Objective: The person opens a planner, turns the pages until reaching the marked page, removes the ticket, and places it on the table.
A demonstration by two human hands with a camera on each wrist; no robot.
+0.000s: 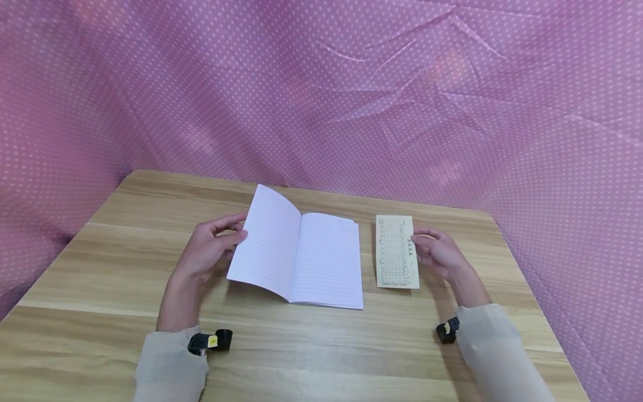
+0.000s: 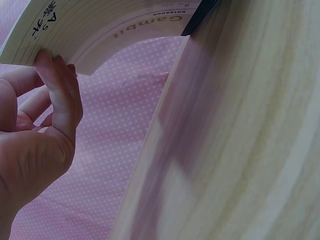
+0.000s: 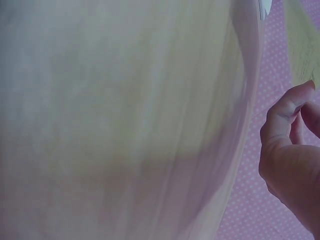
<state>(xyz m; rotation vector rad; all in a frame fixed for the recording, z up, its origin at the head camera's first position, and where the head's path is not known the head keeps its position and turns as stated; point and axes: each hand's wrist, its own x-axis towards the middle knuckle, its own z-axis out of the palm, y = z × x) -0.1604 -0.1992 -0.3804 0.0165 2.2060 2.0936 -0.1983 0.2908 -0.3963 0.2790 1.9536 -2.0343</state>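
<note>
A lined notebook (image 1: 326,259) lies open near the middle of the table. My left hand (image 1: 211,245) pinches the outer edge of its raised left side, thumb on the lined page and fingers behind. In the left wrist view the underside of that notebook cover (image 2: 115,30) bends in a curve and bears printed lettering; the left hand (image 2: 45,115) grips its edge. To the right, a pale yellow printed slip (image 1: 396,251) with a ruled table is pinched at its right edge by my right hand (image 1: 438,251). The right wrist view shows the right hand (image 3: 290,145) holding the slip (image 3: 302,45).
The wooden table (image 1: 311,357) has rounded far corners. A pink polka-dot cloth (image 1: 321,100) hangs behind it and along both sides. Black wrist cameras sit at both sleeves, the left camera (image 1: 211,340) and the right camera (image 1: 447,330).
</note>
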